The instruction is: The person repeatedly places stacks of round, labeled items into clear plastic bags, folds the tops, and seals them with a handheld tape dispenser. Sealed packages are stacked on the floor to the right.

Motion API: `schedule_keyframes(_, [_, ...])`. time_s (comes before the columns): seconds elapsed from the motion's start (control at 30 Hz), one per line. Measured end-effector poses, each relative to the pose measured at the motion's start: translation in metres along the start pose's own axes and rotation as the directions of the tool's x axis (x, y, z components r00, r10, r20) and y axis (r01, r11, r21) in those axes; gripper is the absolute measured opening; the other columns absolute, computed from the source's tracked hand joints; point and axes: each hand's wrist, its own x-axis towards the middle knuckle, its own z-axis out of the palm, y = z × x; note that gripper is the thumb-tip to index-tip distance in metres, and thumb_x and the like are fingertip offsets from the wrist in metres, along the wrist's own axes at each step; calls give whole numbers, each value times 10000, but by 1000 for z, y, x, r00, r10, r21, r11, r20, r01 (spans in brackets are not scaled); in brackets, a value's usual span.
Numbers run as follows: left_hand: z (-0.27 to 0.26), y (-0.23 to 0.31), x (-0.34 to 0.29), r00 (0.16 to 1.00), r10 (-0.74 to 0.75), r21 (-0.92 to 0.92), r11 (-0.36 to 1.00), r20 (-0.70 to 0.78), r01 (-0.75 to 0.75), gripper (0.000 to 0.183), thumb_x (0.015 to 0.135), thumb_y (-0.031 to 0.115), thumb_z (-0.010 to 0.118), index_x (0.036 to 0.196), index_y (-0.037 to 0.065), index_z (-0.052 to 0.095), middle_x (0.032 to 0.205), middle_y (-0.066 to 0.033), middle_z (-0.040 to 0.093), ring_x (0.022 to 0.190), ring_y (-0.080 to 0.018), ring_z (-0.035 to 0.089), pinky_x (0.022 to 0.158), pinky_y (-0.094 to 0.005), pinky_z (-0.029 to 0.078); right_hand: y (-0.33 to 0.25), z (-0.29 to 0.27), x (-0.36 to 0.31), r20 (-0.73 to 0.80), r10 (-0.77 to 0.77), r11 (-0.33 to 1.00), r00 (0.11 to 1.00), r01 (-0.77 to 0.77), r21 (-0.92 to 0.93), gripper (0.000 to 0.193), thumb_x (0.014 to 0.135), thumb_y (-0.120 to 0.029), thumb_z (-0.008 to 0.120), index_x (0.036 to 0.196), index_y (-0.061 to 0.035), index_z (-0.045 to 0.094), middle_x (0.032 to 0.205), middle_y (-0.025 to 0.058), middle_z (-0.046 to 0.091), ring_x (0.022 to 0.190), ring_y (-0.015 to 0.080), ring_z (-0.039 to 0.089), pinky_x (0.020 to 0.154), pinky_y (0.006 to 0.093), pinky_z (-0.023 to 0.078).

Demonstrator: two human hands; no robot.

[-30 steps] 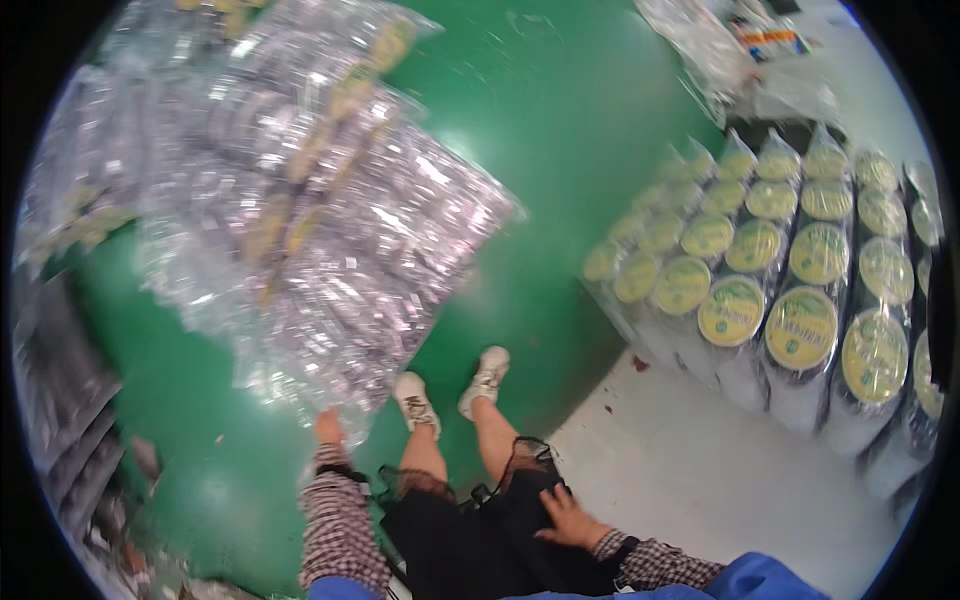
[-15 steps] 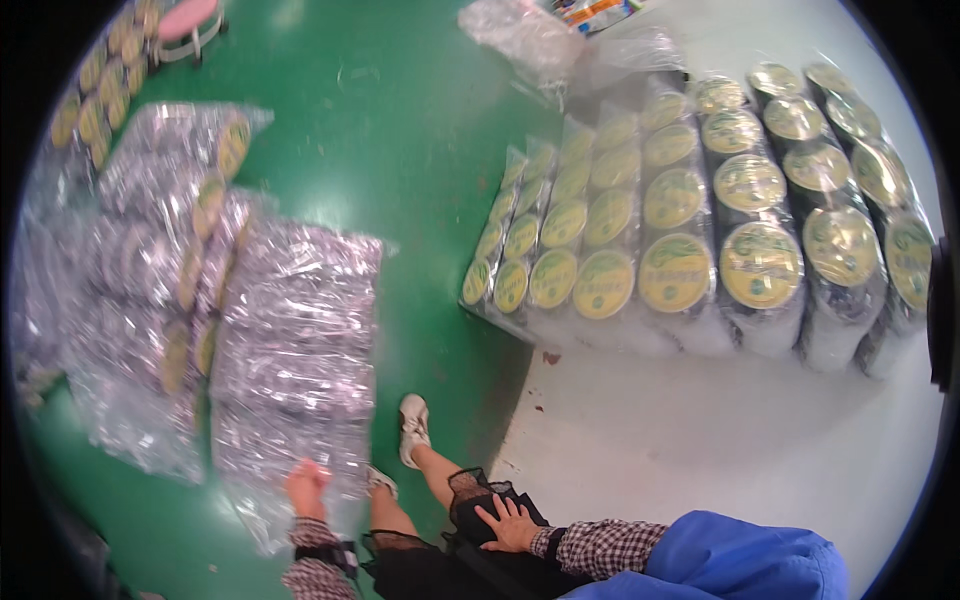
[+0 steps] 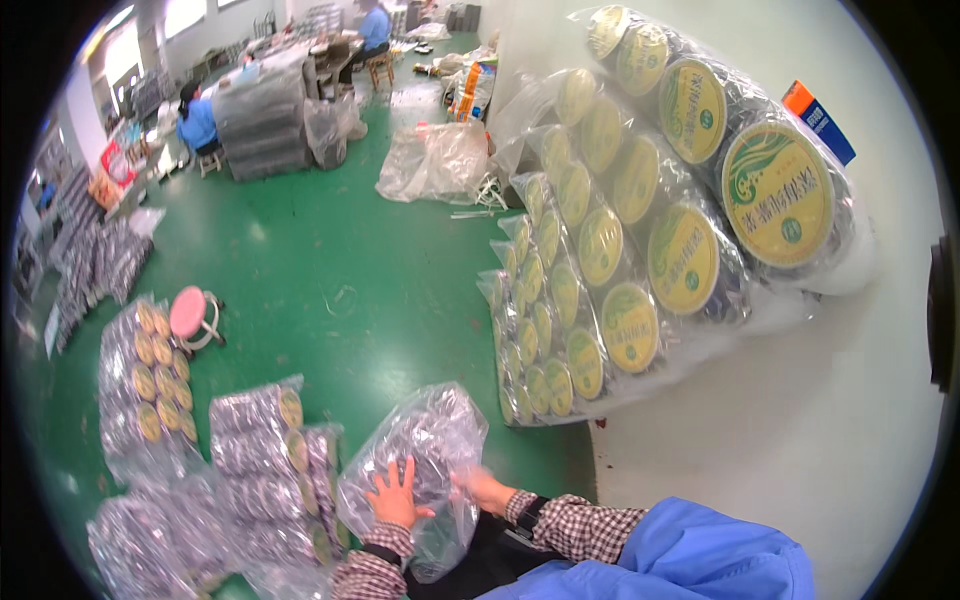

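A clear plastic bag (image 3: 420, 430) with greyish contents stands before my lap, its film creased and loose. My left hand (image 3: 397, 497) lies against the near side of it, fingers spread. At the bag's right edge is my right hand (image 3: 487, 492), its slightly blurred fingers closed on the film. Left of the bag, bagged packs (image 3: 255, 435) of round containers with yellow-green end labels lie on the floor.
To the right, a white table (image 3: 690, 440) bears stacked bagged rolls with yellow round labels (image 3: 780, 190). A pink stool (image 3: 197, 315) stands on the green floor at left. Crumpled plastic (image 3: 435, 160) lies farther off. Two people in blue sit at far worktables.
The view has lifted toward the room. My left hand was low over a pack on the floor and my right on my thigh; now both are at the upright bag.
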Motion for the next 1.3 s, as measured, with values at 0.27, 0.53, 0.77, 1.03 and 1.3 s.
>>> schedule_keyframes(0.27, [-72,-105,22,853,-398,-913,358,-338,-195,156,964,86,469,857,56,579,588,25,487,513,-36,442,446,-221,342,-177,-8,33,102,-180,972,978,193,-132,205,932,-237,628,1043,-65,620,893,-6,631,838,98,575,769,295,498])
schedule_keyframes(0.53, [-104,-102,-37,973,-203,-985,109,108,132,279,987,270,526,897,14,592,689,-68,645,563,-110,588,516,-228,453,-196,65,-12,21,-168,324,986,75,-943,921,778,-156,685,1500,-6,134,1059,329,579,1064,396,578,916,464,470])
schedule_keyframes(0.77, [-164,-166,18,827,-6,-218,966,-562,-141,474,830,144,677,1226,-18,474,855,-163,679,762,-308,663,717,-422,522,-257,56,-45,-5,-536,-55,844,-41,-998,677,741,-56,624,1371,-46,377,721,199,636,723,374,649,672,467,512])
schedule_keyframes(1.03, [-233,-241,83,996,-78,-343,936,31,84,841,783,173,744,1497,152,299,1313,-187,531,1171,-356,543,953,-461,443,-303,60,-50,-127,-636,-155,762,-287,-945,242,748,-54,608,988,-23,606,860,184,634,672,382,626,604,482,508])
schedule_keyframes(1.3, [-114,-133,210,917,389,-31,919,-90,-393,626,839,157,650,1406,181,385,1467,-163,365,1223,-444,473,946,-585,424,-176,170,28,33,459,-360,888,220,-907,171,786,-109,586,823,-17,726,902,183,696,866,362,666,666,456,532])
